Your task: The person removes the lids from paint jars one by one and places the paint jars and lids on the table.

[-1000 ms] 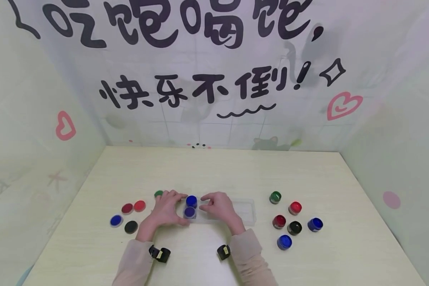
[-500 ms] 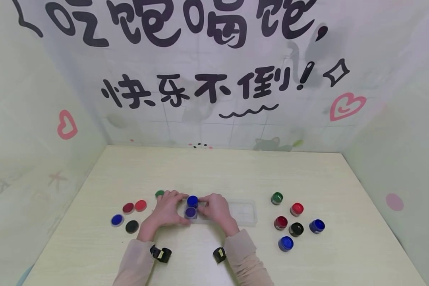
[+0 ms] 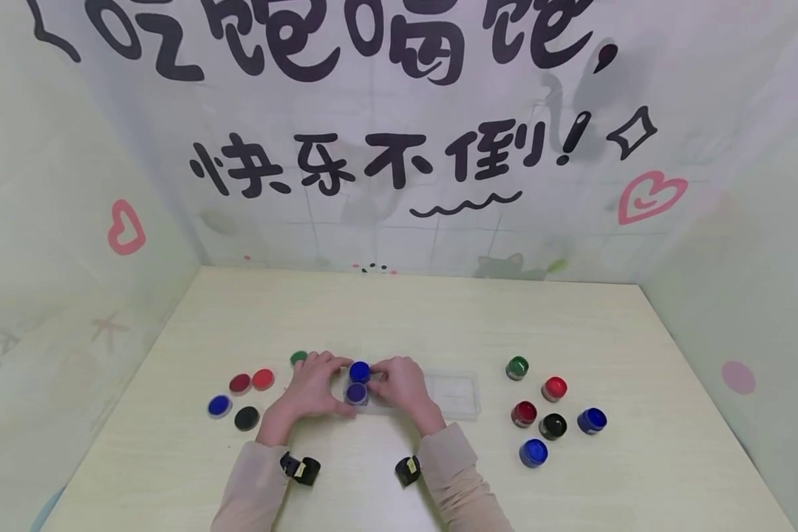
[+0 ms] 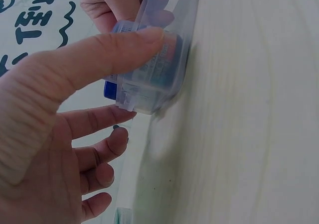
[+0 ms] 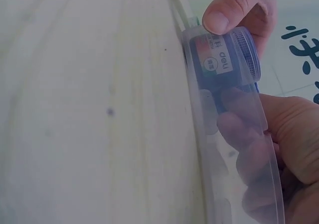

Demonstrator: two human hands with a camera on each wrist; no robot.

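A clear plastic tray (image 3: pixel 462 395) lies in the middle of the table, with two paint jars in its left end. The back jar has a blue top (image 3: pixel 360 371); the front jar (image 3: pixel 356 393) looks purple-blue under a translucent lid and shows a "deli" label (image 5: pixel 219 59) in the right wrist view. My left hand (image 3: pixel 315 388) grips the tray's left end, its thumb (image 4: pixel 119 52) pressed against the outer wall. My right hand (image 3: pixel 402 386) reaches inside the tray and pinches the back jar from the right. Its fingers (image 5: pixel 249 154) show through the tray wall, curled.
Several uncapped paint jars stand on the right, among them a green jar (image 3: pixel 517 367), a red jar (image 3: pixel 554 388) and a black jar (image 3: pixel 553 425). Round lids lie on the left, including a blue lid (image 3: pixel 219 406), a black lid (image 3: pixel 247 418) and a green lid (image 3: pixel 298 357) behind my left hand.
My right hand has moved left, from just beside the back blue jar to pinching it. My left hand keeps its grip on the tray's end. The view has shifted slightly.
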